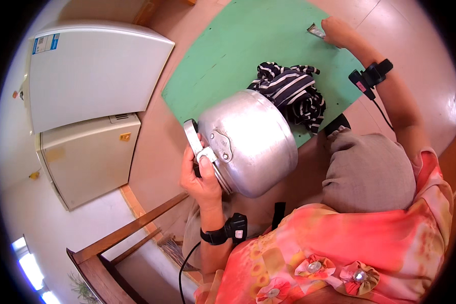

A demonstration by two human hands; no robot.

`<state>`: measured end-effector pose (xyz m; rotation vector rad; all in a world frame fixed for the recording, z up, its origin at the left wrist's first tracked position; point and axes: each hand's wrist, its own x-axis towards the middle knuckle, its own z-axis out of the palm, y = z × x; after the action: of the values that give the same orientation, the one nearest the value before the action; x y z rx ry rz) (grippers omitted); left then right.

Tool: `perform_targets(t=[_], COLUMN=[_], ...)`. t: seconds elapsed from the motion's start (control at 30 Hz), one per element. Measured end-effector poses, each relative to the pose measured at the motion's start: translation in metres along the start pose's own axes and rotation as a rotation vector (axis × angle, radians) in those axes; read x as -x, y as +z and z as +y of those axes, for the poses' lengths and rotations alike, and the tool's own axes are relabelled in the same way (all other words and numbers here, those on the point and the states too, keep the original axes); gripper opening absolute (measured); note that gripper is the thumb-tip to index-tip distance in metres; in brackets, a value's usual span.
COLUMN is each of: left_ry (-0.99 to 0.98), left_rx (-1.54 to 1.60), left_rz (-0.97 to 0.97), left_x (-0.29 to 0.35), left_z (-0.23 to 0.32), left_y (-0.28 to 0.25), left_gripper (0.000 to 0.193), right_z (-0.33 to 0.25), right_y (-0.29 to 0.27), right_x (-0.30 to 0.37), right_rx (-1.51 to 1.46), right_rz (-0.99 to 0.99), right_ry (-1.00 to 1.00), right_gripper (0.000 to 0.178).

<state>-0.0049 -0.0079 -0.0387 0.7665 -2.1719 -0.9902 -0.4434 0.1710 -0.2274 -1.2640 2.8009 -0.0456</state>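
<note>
My left hand (pixel 203 180) is closed round the handle area of a silver metal pot (pixel 253 142), with the thumb pressed on a pale fitting beside a riveted plate. The pot is tipped on its side in the air, its rounded base toward the right; its inside is hidden. Far off to the right, my right hand (pixel 337 31) is closed at the edge of the green table (pixel 228 50). A small flat silvery piece (pixel 316 31), too small to name exactly, sticks out from its fingers. Between the hands, a dark striped cloth (pixel 291 91) lies bunched on the table, partly behind the pot.
A white two-door fridge (pixel 91 76) stands at the left. A wooden chair frame (pixel 121 233) is at the lower left. My knee in grey trousers (pixel 370 172) is by the table's near right edge. Black wrist devices (pixel 228 230) with cables are on both forearms.
</note>
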Motion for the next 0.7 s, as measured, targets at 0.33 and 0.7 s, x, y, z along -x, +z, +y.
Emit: perform_targets(t=[0.33, 0.7], left_ry=[0.017, 0.008], left_rx=[-0.048, -0.071], left_rz=[0.0, 0.003], left_x=[-0.007, -0.01], left_z=[0.006, 0.013], left_y=[0.003, 0.005], left_gripper=[0.043, 0.039], right_z=[-0.065, -0.192], right_y=[-0.101, -0.182], right_x=[0.034, 0.09], right_rx=[-1.254, -1.778], right_rz=[-0.059, -0.296], right_ry=[-0.168, -0.468], right_gripper=[0.01, 0.02])
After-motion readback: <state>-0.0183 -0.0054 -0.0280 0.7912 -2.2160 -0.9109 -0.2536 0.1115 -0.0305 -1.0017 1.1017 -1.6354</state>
